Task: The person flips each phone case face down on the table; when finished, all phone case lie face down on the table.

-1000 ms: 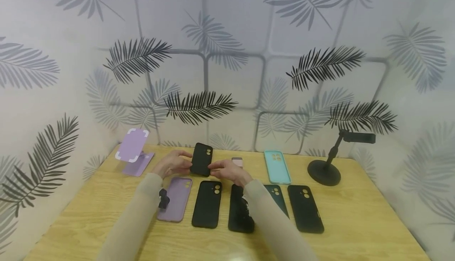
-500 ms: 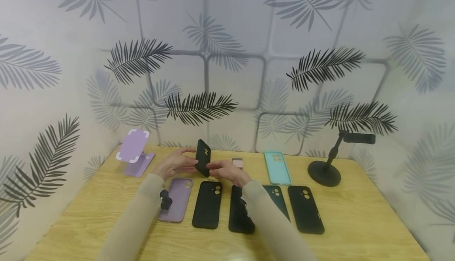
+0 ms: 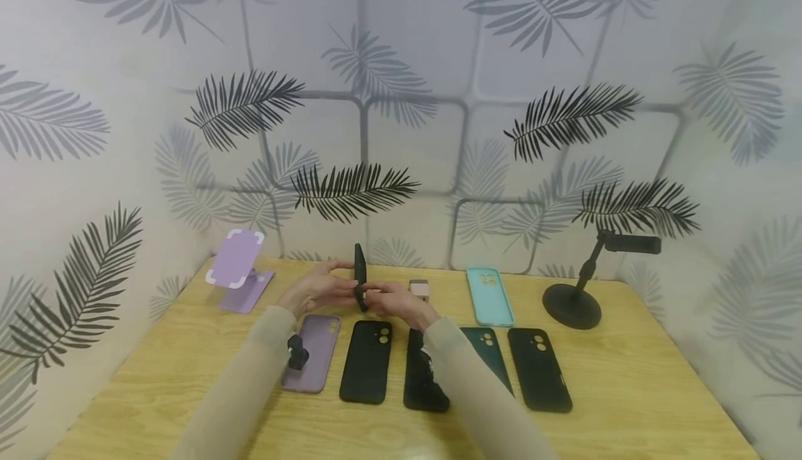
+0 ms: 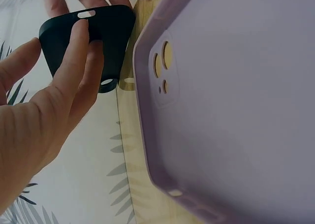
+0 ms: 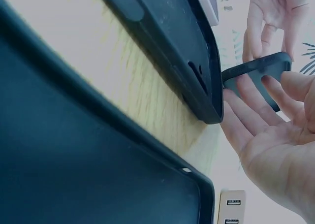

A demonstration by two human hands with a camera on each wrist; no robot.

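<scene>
A black phone case (image 3: 359, 272) stands on edge above the back of the table, its narrow side towards me in the head view. My left hand (image 3: 321, 286) holds it from the left, and my right hand (image 3: 396, 301) grips it from the right. In the left wrist view, the thumb meets one edge of the case (image 4: 56, 37) while other fingers lie against its face. Below the left wrist sits a lilac phone case (image 3: 322, 349), with a black case (image 3: 366, 362) beside it. Another black case (image 3: 418, 390) is partly covered by my right forearm.
Further right lie a dark green case (image 3: 493, 352) and a black case (image 3: 539, 369). Behind them are a light blue case (image 3: 490, 296) and a black stand (image 3: 571, 304). A purple stand (image 3: 235, 258) is at back left. A small block with USB ports (image 5: 232, 207) sits behind my right hand.
The held black case has turned from showing its back with the camera holes to nearly edge-on. Both hands have come closer together around it. The other cases stay put.
</scene>
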